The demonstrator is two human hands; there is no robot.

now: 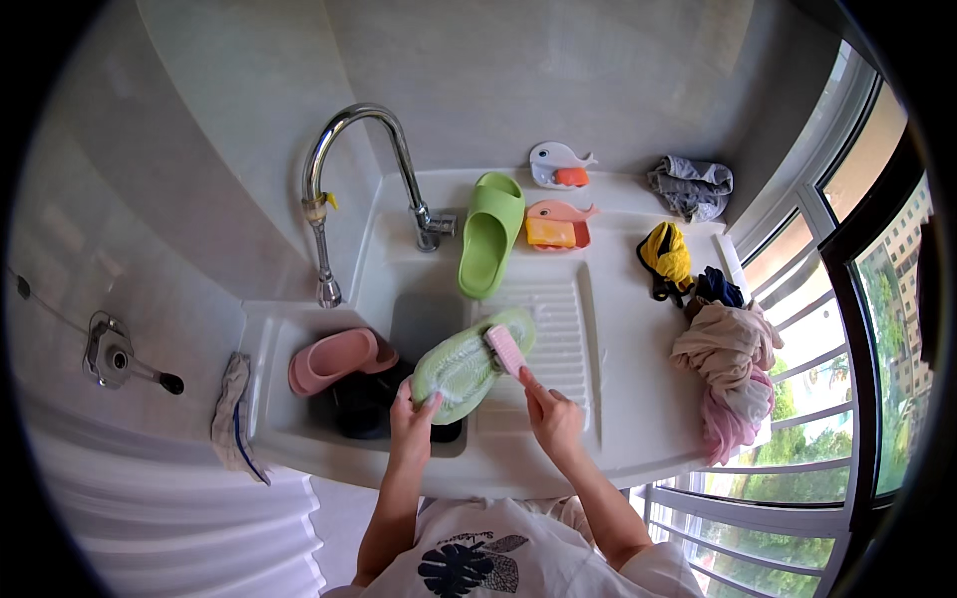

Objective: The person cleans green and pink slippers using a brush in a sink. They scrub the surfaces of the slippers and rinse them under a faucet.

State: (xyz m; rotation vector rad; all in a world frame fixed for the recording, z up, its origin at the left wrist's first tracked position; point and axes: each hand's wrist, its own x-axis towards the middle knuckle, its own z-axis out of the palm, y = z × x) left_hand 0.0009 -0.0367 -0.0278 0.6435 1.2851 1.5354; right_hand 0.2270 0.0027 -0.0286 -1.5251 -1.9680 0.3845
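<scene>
A light green slide sandal (463,366) is tilted sole up over the sink's edge and the ribbed washboard (557,321). White suds cover its patterned sole. My left hand (413,418) grips one end of it, thumb on the sole. In my right hand (552,415) is a pink scrubbing brush (507,350), its bristles against the sole near the far end. The matching green slide (484,243) lies upright behind, beside the faucet base. Below in the sink basin (426,321) sit a pink slide (333,362) and dark footwear (362,407), partly hidden.
A chrome gooseneck faucet (366,112) arches over the basin's left. Two whale-shaped soap dishes (557,153) hold soap bars at the back. Along the right lie a grey cloth (691,187), a yellow-and-black item (665,258) and piled clothes (725,351). A rag (232,418) drapes the left rim.
</scene>
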